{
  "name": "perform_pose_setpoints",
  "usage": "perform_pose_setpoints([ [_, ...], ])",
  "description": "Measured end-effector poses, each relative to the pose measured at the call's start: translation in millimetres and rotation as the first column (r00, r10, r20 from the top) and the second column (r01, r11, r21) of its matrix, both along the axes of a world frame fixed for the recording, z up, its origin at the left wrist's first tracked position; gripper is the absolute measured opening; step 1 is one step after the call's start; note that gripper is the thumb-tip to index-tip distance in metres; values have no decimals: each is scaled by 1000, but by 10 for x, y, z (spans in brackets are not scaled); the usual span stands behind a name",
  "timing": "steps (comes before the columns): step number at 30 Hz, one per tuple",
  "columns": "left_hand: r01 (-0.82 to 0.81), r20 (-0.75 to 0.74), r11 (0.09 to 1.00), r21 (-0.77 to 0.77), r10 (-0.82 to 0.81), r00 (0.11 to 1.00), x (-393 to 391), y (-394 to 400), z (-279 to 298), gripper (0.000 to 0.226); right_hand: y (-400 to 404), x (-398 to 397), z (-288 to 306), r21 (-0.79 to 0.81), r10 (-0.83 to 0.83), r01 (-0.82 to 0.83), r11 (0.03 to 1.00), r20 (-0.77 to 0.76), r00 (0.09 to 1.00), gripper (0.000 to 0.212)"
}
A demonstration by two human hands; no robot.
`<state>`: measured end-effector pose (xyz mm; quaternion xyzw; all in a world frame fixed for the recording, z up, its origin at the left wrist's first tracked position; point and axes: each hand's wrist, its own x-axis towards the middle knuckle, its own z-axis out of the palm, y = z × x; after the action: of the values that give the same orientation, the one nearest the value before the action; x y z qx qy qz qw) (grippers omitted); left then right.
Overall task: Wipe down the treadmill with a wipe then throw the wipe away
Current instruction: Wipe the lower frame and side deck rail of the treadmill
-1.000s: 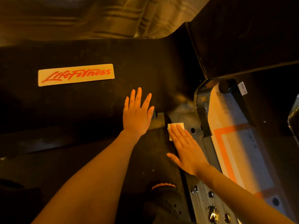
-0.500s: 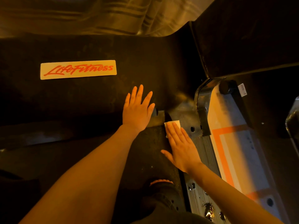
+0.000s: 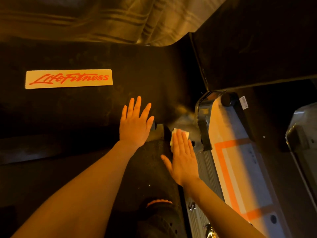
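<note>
As the right hand (image 3: 184, 158) slides forward, flat fingers pressing the wipe (image 3: 178, 134) onto the treadmill (image 3: 85, 109) side rail's front end, left hand (image 3: 135, 124) stays splayed flat, holding nothing. Wiping continues; disposal pending.

Flat right hand (image 3: 184, 158) atop wipe (image 3: 179, 133)
</note>
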<state>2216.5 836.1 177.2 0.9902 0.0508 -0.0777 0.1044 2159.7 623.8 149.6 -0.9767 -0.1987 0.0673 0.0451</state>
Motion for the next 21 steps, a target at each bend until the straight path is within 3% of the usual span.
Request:
perform_pose_setpoints([
  [4, 0, 4, 1000, 10, 0, 1000, 3, 0, -28, 60, 40, 293, 50, 90, -248, 249, 964, -16, 969, 86],
  [13, -8, 48, 1000, -24, 9, 999, 6, 7, -75, 66, -126, -133, -78, 91, -403, 405, 910, -42, 914, 90],
  [21, -20, 26, 999, -34, 20, 999, 20, -7, -49, 60, 148, 593, 26, 153, -460, 454, 878, 10, 888, 95],
])
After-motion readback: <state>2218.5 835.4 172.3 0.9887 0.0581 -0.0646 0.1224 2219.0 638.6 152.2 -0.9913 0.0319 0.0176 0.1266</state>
